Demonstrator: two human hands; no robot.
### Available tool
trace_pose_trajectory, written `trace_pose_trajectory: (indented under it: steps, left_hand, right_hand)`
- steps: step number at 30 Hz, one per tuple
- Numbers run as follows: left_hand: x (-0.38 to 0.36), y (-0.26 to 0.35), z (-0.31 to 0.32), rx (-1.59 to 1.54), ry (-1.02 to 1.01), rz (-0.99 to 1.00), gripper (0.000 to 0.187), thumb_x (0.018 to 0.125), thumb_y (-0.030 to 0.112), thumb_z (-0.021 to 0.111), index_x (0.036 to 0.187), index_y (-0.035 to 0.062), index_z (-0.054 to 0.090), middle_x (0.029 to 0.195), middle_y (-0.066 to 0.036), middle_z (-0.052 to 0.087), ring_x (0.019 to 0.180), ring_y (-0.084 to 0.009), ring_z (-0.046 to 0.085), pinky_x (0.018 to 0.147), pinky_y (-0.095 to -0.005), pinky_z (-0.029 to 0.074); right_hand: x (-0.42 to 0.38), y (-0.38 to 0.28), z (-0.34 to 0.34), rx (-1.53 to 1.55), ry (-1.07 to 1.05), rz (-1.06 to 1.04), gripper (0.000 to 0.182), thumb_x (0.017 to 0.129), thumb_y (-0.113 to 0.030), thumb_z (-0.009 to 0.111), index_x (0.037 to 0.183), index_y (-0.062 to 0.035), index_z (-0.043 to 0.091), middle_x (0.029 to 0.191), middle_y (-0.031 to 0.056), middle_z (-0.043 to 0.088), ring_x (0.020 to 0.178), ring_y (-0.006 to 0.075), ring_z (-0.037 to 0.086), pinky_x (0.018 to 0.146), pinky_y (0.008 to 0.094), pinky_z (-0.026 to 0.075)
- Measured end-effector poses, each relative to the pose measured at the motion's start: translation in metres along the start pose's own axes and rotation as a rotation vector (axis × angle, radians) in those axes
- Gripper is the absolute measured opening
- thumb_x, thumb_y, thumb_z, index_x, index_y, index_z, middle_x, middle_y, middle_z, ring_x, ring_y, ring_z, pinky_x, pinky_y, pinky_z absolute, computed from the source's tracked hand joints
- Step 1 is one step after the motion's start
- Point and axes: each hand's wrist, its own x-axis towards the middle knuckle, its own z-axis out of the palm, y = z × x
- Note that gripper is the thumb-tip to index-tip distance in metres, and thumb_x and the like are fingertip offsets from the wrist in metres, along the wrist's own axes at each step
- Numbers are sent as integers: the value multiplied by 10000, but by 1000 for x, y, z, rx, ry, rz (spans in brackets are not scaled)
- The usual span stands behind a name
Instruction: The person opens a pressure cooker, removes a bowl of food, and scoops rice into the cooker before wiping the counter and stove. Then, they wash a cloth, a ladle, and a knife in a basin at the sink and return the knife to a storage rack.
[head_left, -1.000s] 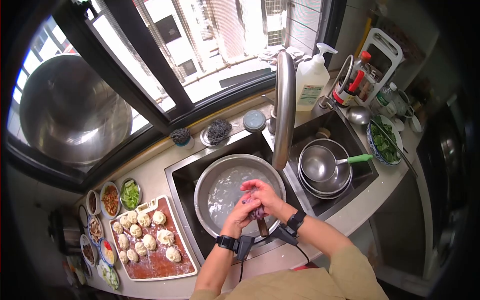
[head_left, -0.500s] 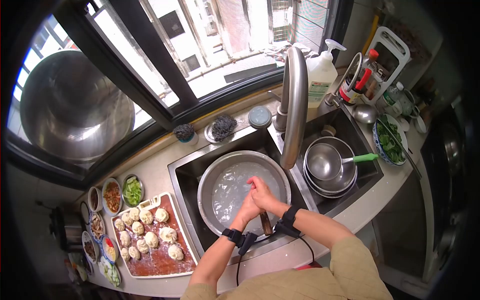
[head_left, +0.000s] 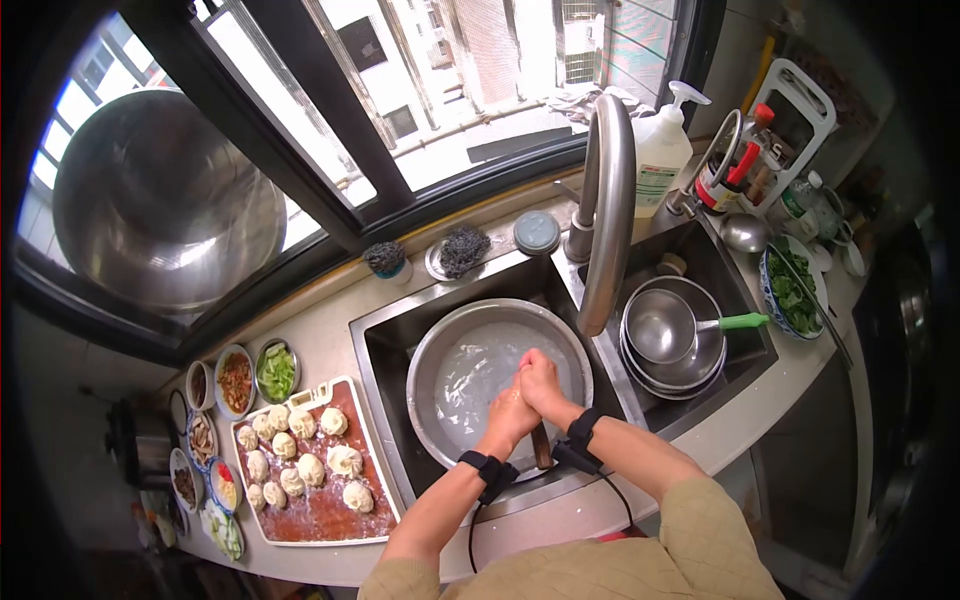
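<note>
My left hand (head_left: 510, 416) and my right hand (head_left: 546, 388) are clasped together above a large metal basin (head_left: 420, 350) of water. The right fingers wrap round the left hand, whose own fingers are mostly covered, so whether anything lies between them is hidden. Just below my hands, a brown wooden handle (head_left: 541, 447) slants across the near rim of the basin; whatever it belongs to is out of sight. The basin sits in the left bowl of the steel sink (head_left: 380, 385), under the curved tap (head_left: 612, 200).
On the left, a board (head_left: 320, 515) carries several pleated dough buns (head_left: 345, 460), with dishes of chopped food (head_left: 236, 380) beside it. The right sink bowl holds metal bowls and a green-handled pan (head_left: 660, 326). A plate of greens (head_left: 790, 290) stands far right; a soap bottle (head_left: 662, 150) is behind.
My clasped hands have shifted, with the right fingers curled further round the left hand. The whole view has moved slightly, so everything appears a little further right.
</note>
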Motion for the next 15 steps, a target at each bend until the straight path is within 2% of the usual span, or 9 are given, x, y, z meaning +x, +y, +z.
trace_pose_trajectory:
  steps: [5,7,8,10,11,12,13,14,15]
  left_hand:
    - [9,-7,4,110,-3,2,347,741,273,512,991,40,454,814,-213,607,783,-406,572,678,-474,446]
    - [20,-15,5,65,69,5,445,693,283,591,1033,33,452,846,-224,603,818,-393,571,695,-459,456]
    - [27,-23,6,65,69,5,445,693,283,591,1033,33,452,846,-224,603,818,-393,571,695,-459,456]
    - [37,-42,2,-113,88,73,629,591,277,712,1098,30,431,910,-236,590,859,-376,571,711,-437,468]
    - [43,-41,-19,-230,113,75,793,501,229,787,1163,27,399,950,-198,588,861,-308,594,727,-381,482]
    - [46,-39,-35,-231,112,76,793,501,229,787,1163,27,399,950,-198,588,861,-308,594,727,-381,482]
    - [48,-36,-49,-389,13,109,805,507,197,788,1183,28,385,955,-167,581,840,-269,592,727,-348,481]
    - [50,-27,-64,-547,-87,144,818,512,166,788,1202,29,371,960,-137,575,818,-231,591,728,-315,480]
    - [51,-19,-80,-701,-134,100,804,525,146,779,1208,26,373,960,-120,564,831,-203,575,727,-296,475]
  right_hand:
    - [9,6,3,-47,-40,31,115,715,-54,434,780,-11,518,755,214,576,727,359,560,651,404,438]
    - [16,18,7,94,-68,-93,107,710,-59,476,793,-23,533,742,149,587,697,275,575,628,360,456]
    - [18,17,5,95,-68,-93,107,710,-59,476,793,-23,533,742,149,587,697,275,575,628,360,456]
    - [24,15,-1,458,-433,65,111,725,-87,522,823,-42,545,757,63,572,688,166,562,611,292,467]
    - [23,4,-13,459,-433,68,111,725,-87,522,823,-42,545,757,63,572,688,166,562,611,292,467]
    - [18,-18,-34,447,-550,119,102,733,-90,511,818,-48,548,752,41,563,681,139,555,601,273,471]
    - [19,-29,-47,432,-666,169,98,740,-92,499,813,-53,551,748,19,554,675,111,548,591,253,475]
    - [26,-26,-49,428,-662,166,98,740,-92,499,813,-53,551,748,19,554,675,111,548,591,253,475]
    - [33,-22,-51,428,-571,126,96,747,-93,497,818,-55,550,730,16,545,652,106,541,570,255,479]
